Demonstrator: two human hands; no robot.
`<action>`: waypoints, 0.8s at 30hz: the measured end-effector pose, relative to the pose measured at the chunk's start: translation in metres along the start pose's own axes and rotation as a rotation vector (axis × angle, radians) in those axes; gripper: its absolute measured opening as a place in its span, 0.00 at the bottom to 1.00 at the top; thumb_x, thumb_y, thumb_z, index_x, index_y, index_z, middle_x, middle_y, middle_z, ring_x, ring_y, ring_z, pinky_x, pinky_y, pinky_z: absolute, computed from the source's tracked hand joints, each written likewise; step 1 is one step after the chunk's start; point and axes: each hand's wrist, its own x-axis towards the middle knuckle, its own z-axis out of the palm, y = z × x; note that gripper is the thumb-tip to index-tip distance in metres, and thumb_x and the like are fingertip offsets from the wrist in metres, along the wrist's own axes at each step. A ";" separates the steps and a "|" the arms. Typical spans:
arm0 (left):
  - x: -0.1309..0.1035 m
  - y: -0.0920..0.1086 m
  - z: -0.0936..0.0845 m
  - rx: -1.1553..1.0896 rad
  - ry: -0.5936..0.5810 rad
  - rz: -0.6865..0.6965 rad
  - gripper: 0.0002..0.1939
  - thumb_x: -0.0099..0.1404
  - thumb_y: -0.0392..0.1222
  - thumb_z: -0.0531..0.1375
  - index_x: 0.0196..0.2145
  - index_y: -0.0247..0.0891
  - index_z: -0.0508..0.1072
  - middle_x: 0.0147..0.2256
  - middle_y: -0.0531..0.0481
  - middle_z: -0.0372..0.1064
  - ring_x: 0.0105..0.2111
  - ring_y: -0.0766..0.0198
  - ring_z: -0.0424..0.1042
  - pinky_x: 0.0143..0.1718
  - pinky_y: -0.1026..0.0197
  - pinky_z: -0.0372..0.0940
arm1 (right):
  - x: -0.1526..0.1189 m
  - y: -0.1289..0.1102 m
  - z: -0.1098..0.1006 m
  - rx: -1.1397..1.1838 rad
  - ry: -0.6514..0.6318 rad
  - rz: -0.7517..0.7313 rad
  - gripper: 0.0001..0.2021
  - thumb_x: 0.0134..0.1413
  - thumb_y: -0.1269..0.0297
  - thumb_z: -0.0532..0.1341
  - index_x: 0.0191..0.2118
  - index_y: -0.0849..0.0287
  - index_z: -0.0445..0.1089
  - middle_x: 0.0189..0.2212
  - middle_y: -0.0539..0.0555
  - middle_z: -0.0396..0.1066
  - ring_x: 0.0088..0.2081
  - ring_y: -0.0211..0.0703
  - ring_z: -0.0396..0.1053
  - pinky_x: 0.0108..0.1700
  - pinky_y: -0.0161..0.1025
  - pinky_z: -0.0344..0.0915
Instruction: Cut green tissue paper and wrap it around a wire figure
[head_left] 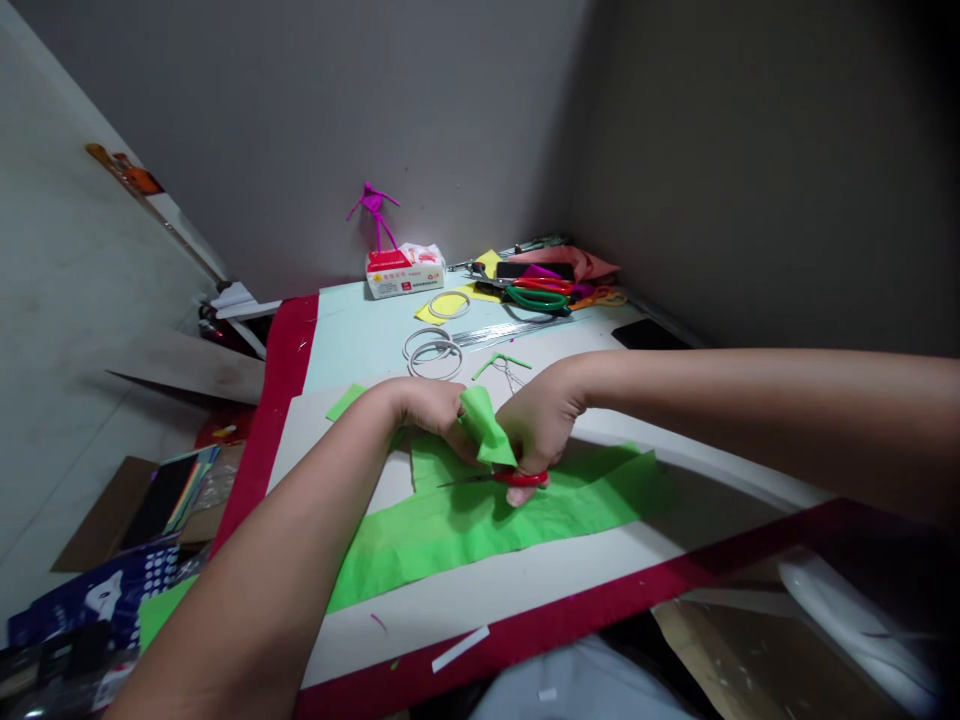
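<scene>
left hand (442,412) pinching green paper (435,545) | right hand (541,415) gripping red scissors (527,480) | paper lies near table's (352,335) front edge

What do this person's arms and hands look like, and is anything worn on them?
They're ordinary human limbs. The left forearm and right forearm show no sleeves, cables or markings. The left hand and right hand are ungloved, with no watch or bracelet visible at either wrist. Several fingers are hidden, so I can't rule out rings.
</scene>
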 end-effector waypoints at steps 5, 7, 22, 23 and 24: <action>-0.001 0.000 0.000 -0.051 0.006 -0.067 0.12 0.38 0.36 0.70 0.25 0.33 0.79 0.19 0.52 0.74 0.20 0.62 0.70 0.22 0.63 0.66 | 0.004 -0.007 -0.001 -0.076 -0.060 0.049 0.29 0.41 0.35 0.63 0.26 0.63 0.68 0.19 0.46 0.59 0.21 0.32 0.55 0.25 0.33 0.52; 0.000 -0.001 0.002 -0.081 -0.008 -0.085 0.13 0.38 0.37 0.70 0.26 0.33 0.79 0.18 0.52 0.74 0.18 0.63 0.70 0.22 0.63 0.67 | 0.005 -0.008 -0.002 -0.057 -0.062 0.058 0.29 0.39 0.35 0.64 0.27 0.64 0.68 0.20 0.47 0.60 0.23 0.32 0.56 0.25 0.33 0.52; -0.003 0.002 0.004 -0.130 -0.044 -0.118 0.17 0.37 0.37 0.72 0.30 0.34 0.80 0.19 0.53 0.76 0.21 0.62 0.72 0.27 0.62 0.70 | 0.015 -0.007 -0.006 -0.063 -0.078 0.063 0.29 0.37 0.35 0.65 0.26 0.63 0.67 0.20 0.46 0.59 0.23 0.33 0.56 0.26 0.34 0.53; -0.003 0.003 0.003 -0.130 -0.049 -0.117 0.17 0.37 0.37 0.72 0.29 0.35 0.80 0.19 0.53 0.76 0.21 0.62 0.72 0.27 0.61 0.70 | 0.015 -0.008 -0.006 -0.060 -0.080 0.058 0.29 0.37 0.35 0.65 0.26 0.63 0.67 0.20 0.46 0.59 0.23 0.33 0.57 0.25 0.33 0.53; -0.003 0.003 0.003 -0.129 -0.054 -0.115 0.17 0.37 0.37 0.72 0.29 0.35 0.80 0.19 0.53 0.76 0.21 0.62 0.73 0.28 0.61 0.70 | 0.015 -0.009 -0.006 -0.056 -0.084 0.054 0.30 0.37 0.35 0.65 0.26 0.63 0.67 0.20 0.46 0.59 0.23 0.33 0.57 0.25 0.33 0.53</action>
